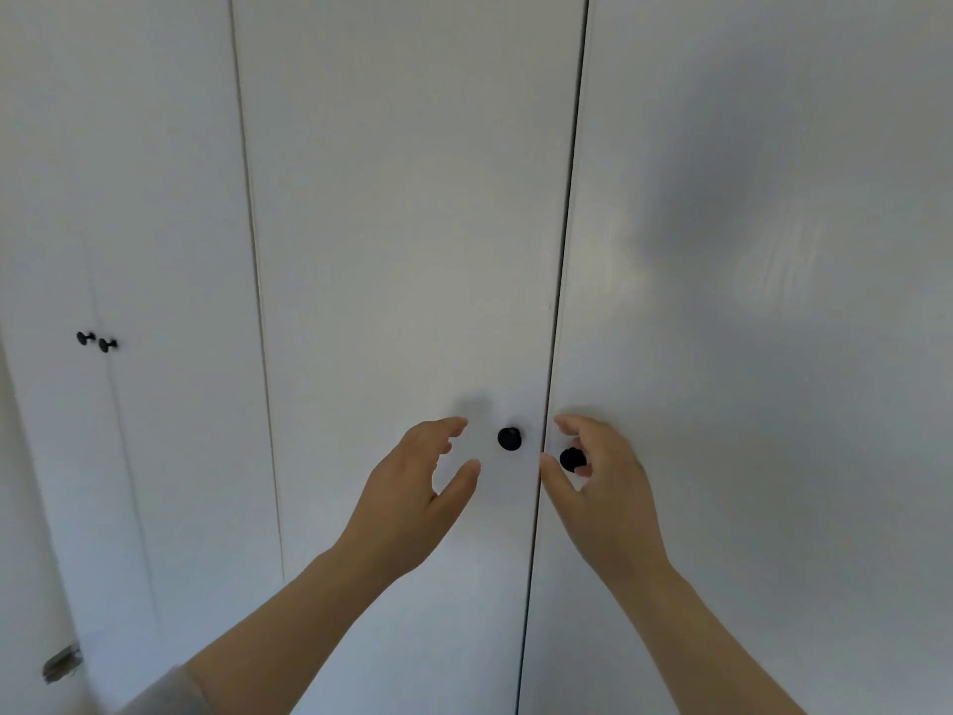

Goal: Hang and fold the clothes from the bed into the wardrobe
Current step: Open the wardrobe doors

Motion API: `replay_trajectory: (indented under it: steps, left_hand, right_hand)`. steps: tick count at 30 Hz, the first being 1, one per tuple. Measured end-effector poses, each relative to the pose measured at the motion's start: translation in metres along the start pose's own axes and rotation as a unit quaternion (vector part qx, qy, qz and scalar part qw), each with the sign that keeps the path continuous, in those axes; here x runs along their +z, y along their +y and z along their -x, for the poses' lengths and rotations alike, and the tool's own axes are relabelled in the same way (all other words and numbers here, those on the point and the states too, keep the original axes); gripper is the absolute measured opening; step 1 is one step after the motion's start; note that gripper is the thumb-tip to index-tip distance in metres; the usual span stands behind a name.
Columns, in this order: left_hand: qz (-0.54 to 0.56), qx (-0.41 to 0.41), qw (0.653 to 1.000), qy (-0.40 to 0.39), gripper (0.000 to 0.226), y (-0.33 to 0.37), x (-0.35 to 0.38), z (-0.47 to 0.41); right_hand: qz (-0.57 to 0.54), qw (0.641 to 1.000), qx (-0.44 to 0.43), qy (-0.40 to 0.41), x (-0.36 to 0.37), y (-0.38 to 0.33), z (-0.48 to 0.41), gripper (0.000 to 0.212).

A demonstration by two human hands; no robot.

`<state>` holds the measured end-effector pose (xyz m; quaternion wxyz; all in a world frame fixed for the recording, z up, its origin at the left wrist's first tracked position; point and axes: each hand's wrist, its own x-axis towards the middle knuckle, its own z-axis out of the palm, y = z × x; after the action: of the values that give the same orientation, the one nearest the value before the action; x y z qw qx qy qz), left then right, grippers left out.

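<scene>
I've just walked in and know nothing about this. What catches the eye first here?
Two bare hands reach for black knobs at lower centre. The left hand spreads open just short of the left knob, while the right hand curls its fingers round the right knob, grip unclear. Behind them the tall white wardrobe doors stand shut, and a smaller pair of knobs sits far left.

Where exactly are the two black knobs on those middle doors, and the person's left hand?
Left-door knob [509,439]: head view, centre of its round black face.
Right-door knob [571,459]: head view, middle of its black face.
Left hand [412,495]: head view, back of the hand.
</scene>
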<state>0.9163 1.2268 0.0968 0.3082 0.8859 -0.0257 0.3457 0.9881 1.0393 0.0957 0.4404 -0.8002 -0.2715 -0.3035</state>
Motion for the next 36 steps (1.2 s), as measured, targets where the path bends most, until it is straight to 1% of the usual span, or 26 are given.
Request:
replay_trajectory:
  steps: [5, 9, 15, 19, 23, 27, 30, 36]
  left_hand:
    - [0.003, 0.021, 1.000, 0.000, 0.045, -0.001, 0.011, -0.007]
    - [-0.035, 0.086, 0.996, -0.006, 0.048, -0.001, 0.016, -0.020]
    - [-0.052, 0.149, 0.987, -0.040, 0.056, -0.016, 0.024, -0.038]
    - [-0.052, 0.197, 0.978, -0.048, 0.054, -0.030, 0.024, -0.047]
    - [-0.036, 0.238, 0.969, -0.062, 0.057, -0.043, 0.020, -0.051]
    - [-0.012, 0.261, 0.962, -0.078, 0.056, -0.057, 0.018, -0.055]
    - [0.000, 0.260, 0.960, -0.101, 0.057, -0.062, 0.018, -0.056]
    - [0.023, 0.241, 0.960, -0.141, 0.060, -0.065, 0.013, -0.059]
  right_hand:
    - [0.031, 0.999, 0.005, -0.003, -0.003, 0.008, -0.002, 0.038]
    - [0.043, 0.999, 0.013, -0.008, 0.001, 0.008, -0.001, 0.034]
    - [0.071, 0.997, 0.031, 0.024, 0.011, -0.002, 0.010, 0.035]
    - [0.112, 0.992, 0.052, 0.042, 0.018, -0.013, 0.015, 0.037]
    - [0.145, 0.983, 0.085, 0.076, 0.025, -0.026, 0.016, 0.035]
    - [0.158, 0.972, 0.130, 0.116, 0.036, -0.039, 0.018, 0.033]
    - [0.159, 0.964, 0.152, 0.147, 0.037, -0.050, 0.023, 0.030]
    - [0.176, 0.956, 0.168, 0.163, 0.027, -0.071, 0.049, 0.027]
